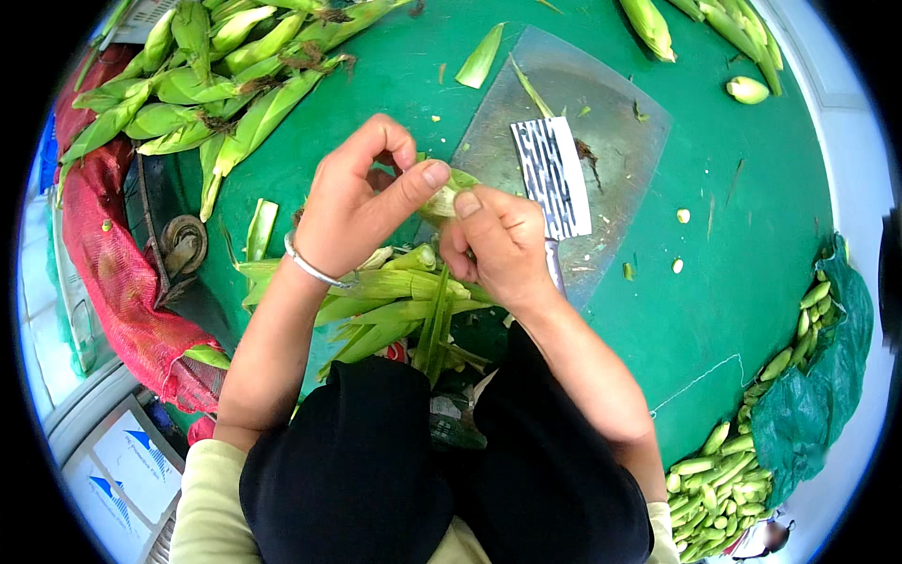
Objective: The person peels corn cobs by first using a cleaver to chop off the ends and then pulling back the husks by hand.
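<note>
Between my two hands is a green ear of corn point(440, 201), its husk partly peeled and its far end hidden by my fingers. My left hand point(368, 183), with a silver bangle on the wrist, is closed with thumb and fingers at the ear's upper side. My right hand point(505, 242) grips its near end, thumb on top. Just right of that hand, a cleaver point(554, 179) with a patterned blade lies on a clear cutting board point(615, 122); its handle is partly behind my right hand. Below my hands, peeled husks point(381, 299) are heaped before my knees.
Unpeeled corn ears point(221, 80) are piled at the upper left beside a red mesh sack point(122, 273). More ears point(648, 26) lie at the upper right. Small slim green pieces point(719, 484) and a green bag point(813, 390) sit at the lower right of the green surface point(752, 282).
</note>
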The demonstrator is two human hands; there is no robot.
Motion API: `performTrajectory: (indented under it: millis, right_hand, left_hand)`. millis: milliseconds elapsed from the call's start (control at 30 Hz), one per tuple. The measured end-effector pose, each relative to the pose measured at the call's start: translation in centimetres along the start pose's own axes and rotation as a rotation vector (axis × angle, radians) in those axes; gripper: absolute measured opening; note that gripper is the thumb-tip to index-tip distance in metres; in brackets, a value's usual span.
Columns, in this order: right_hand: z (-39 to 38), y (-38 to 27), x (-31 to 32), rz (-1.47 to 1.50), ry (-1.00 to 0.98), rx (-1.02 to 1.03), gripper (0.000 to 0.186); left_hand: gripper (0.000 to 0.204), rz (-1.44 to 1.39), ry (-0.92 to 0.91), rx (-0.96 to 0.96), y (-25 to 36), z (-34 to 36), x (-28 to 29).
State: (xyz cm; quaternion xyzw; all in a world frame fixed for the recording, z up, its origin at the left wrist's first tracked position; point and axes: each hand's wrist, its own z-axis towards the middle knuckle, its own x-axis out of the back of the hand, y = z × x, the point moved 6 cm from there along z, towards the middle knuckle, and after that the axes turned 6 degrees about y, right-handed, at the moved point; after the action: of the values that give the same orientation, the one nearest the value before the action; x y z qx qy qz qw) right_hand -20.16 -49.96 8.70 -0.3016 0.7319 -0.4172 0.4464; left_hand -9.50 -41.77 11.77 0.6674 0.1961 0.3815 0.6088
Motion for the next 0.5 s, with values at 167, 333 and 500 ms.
performTrajectory:
  millis: [167, 333, 500]
  right_hand:
    - [0.7, 0.6, -0.6, 0.042, 0.090, 0.085, 0.033]
    - [0.5, -0.8, -0.2, -0.324, 0.147, 0.171, 0.029]
    - [1.1, -1.9, 1.2, -0.409, 0.108, -0.059, 0.036]
  left_hand:
    - [0.021, 0.056, 0.058, -0.066, 0.5, 0.9, 1.1]
    - [0.023, 0.325, 0.090, -0.124, 1.6, 0.5, 1.7]
    - [0.030, 0.419, -0.056, -0.058, 1.3, 0.5, 0.5]
